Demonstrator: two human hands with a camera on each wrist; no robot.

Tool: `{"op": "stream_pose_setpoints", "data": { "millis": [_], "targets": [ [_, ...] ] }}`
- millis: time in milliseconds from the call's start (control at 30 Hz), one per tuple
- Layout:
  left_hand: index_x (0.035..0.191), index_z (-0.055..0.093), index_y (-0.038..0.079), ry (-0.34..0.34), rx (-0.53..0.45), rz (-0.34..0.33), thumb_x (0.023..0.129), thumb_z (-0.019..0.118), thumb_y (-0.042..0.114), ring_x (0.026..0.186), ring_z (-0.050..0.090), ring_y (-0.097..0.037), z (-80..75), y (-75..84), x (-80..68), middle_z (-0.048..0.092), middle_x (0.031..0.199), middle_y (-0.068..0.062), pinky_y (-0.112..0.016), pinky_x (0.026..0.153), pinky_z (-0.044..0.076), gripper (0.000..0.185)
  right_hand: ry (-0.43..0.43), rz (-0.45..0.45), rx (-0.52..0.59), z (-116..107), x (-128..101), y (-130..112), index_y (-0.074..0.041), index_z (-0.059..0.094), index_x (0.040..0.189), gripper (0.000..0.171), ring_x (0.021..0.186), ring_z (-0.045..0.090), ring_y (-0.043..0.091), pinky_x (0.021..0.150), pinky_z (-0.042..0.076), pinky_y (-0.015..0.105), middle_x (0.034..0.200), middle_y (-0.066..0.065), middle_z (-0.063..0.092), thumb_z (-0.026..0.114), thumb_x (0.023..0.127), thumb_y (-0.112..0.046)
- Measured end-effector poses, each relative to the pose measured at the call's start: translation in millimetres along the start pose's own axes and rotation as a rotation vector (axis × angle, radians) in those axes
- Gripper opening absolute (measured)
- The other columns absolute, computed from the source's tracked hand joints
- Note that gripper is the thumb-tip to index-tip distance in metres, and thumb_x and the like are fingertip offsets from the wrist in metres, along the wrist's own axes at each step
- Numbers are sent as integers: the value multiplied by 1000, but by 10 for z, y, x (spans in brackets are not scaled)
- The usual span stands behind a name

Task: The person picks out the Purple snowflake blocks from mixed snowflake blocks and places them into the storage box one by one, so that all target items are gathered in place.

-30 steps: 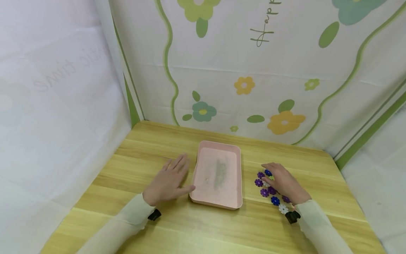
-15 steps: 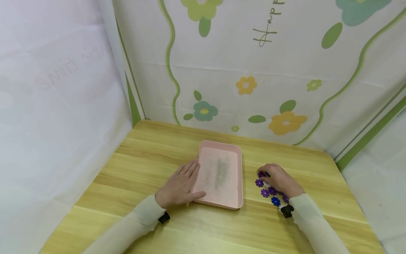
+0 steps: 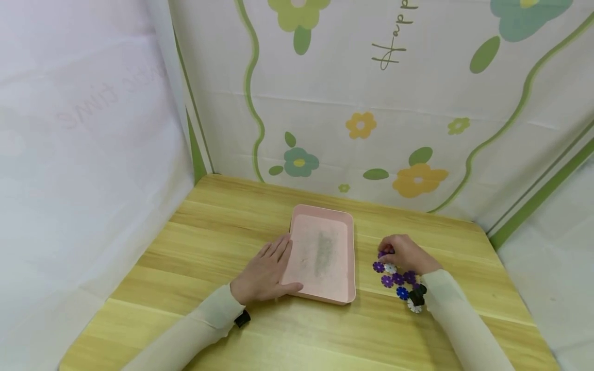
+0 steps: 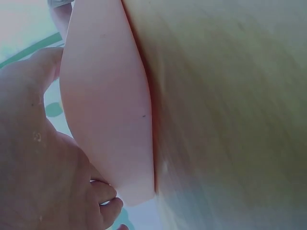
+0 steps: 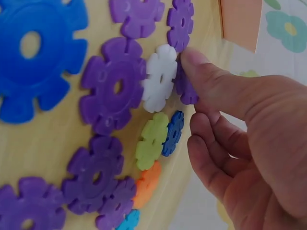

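Since a second ago the left hand (image 3: 264,273) has slid rightward across the bench (image 3: 209,232) and is now lying against the left rim of the pink tray (image 3: 321,255), fingers straight along the rim and the thumb tucked under the near corner, just below the middle of the head frame. The right hand (image 3: 408,253) has pulled back a little and curled up over the far end of the flower discs (image 3: 394,278).

In the right wrist view the thumb is pressing on a purple disc (image 5: 186,86) at the upper middle of the frame, just beside a white disc (image 5: 159,77); the other fingers (image 5: 216,143) are bending inward, and whether the purple disc is being pinched or only touched I cannot tell. Around it purple, blue, green and orange discs are lying flat on the wood, some overlapping.

The discs are sitting right of the tray, lower right of centre in the head view. The tray is lying flat, its inside showing a greyish smear.
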State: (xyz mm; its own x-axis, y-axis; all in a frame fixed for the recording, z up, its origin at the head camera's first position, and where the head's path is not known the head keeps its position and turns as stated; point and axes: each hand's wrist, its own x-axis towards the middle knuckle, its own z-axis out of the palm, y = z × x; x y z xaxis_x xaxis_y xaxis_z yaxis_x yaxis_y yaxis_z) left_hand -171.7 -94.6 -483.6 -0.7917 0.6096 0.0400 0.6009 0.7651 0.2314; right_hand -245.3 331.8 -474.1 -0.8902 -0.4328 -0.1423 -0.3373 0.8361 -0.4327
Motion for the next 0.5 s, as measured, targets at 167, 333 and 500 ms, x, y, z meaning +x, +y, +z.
{"op": "stream_pose_setpoints", "data": {
  "millis": [167,333,500],
  "targets": [
    [165,22,-6,-11,7,-5,98,49,76,165,18,-38,-19,25,3,15,176,-24,-56,131,27,109,-49,20,91,-85,59,-8,-9,76,93,4,74,67,14,65,59,27,87,2,76,76,97,-9],
    [165,21,-6,-17,15,-11,97,47,79,165,17,-38,-19,45,6,14,176,-25,-55,131,28,112,-45,12,76,-225,146,-96,-7,75,94,12,72,61,16,64,53,27,88,8,74,69,103,-12],
    [165,22,-7,-15,17,-9,96,47,80,165,17,-38,-14,63,3,14,176,-25,-54,131,28,113,-25,32,71,-332,276,-287,-8,75,96,17,75,57,15,68,51,28,92,12,74,67,105,-19]
  ]
}}
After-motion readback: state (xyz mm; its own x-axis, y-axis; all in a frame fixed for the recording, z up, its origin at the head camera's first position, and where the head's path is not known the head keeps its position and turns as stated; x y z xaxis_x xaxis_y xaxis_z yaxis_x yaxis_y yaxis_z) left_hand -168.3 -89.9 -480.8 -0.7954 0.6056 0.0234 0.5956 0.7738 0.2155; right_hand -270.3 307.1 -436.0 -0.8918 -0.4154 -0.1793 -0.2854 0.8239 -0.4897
